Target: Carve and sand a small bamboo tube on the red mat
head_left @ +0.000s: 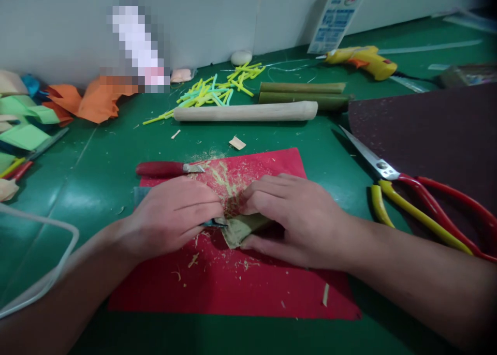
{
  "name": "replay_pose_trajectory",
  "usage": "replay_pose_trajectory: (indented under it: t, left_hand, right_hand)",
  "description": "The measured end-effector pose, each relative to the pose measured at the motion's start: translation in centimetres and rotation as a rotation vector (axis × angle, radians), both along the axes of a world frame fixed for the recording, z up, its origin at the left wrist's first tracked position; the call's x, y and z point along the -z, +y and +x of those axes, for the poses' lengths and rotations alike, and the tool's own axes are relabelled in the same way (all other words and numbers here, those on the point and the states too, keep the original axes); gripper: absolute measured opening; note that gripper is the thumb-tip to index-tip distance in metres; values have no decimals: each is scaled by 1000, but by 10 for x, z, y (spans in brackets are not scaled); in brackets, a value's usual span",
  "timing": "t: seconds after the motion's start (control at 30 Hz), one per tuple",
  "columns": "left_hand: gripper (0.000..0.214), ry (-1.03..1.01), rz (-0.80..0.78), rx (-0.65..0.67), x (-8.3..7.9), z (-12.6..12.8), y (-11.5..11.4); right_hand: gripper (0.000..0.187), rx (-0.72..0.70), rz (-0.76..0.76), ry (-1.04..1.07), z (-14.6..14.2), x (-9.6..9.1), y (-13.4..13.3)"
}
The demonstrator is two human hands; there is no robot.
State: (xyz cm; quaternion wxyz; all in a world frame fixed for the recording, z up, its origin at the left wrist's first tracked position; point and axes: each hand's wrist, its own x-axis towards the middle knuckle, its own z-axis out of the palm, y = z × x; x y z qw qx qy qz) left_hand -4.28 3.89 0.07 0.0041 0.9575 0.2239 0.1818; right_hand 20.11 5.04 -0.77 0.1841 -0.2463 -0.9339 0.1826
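Note:
My left hand point(176, 215) is closed around a slim blue-grey tool point(216, 223), mostly hidden under the fingers; its tip touches or nearly touches an olive-tan bamboo piece point(237, 232). My right hand point(297, 215) grips that piece against the red sheet point(217, 293), thumb in front and fingers curled behind. Pale shavings point(223, 179) lie scattered over the sheet, thickest between and behind the hands. Just beyond my left hand rests a red-handled knife point(163, 169), its short blade pointing right.
At the right lie scissors point(388, 174) with red and yellow handles. Farther back are a pale bamboo stick point(244, 112), green bamboo lengths point(303, 101), cut yellow strips point(205, 93) and a yellow glue gun point(361, 60). Coloured paper point(101, 99) sits left, near a white cable point(72, 241).

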Motion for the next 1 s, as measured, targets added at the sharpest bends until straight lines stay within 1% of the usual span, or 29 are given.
replay_pose_trajectory:
  t: [0.07,0.17,0.27,0.37,0.5,0.63,0.77,0.9,1.0]
  left_hand:
    - [17,-11,-8,-60,1,-2,0]
    - [17,2,-44,-170,-1,-2,-1]
    - [19,17,-82,-227,-4,-3,-2]
    - [18,-27,-107,-230,-5,-4,-5]
    - [17,-41,-163,-180,-7,-2,-10]
    - [27,-44,-166,-185,-9,5,-14]
    - [35,-104,-153,-195,-8,10,-15]
    - [23,-124,-153,-210,-6,12,-18]
    - [20,-132,-155,-219,-6,14,-20]
  right_hand:
    - [25,4,4,-2,0,1,0]
    - [26,9,3,2,0,3,-1]
    - [26,15,14,2,0,3,-1]
    - [25,18,41,10,0,3,-1]
    - [24,16,57,16,0,3,-1]
    - [24,32,74,20,-1,4,-1]
    - [25,42,72,27,-2,5,-2]
    - [25,49,58,24,-2,5,-2]
    - [25,49,59,27,-2,5,-1]
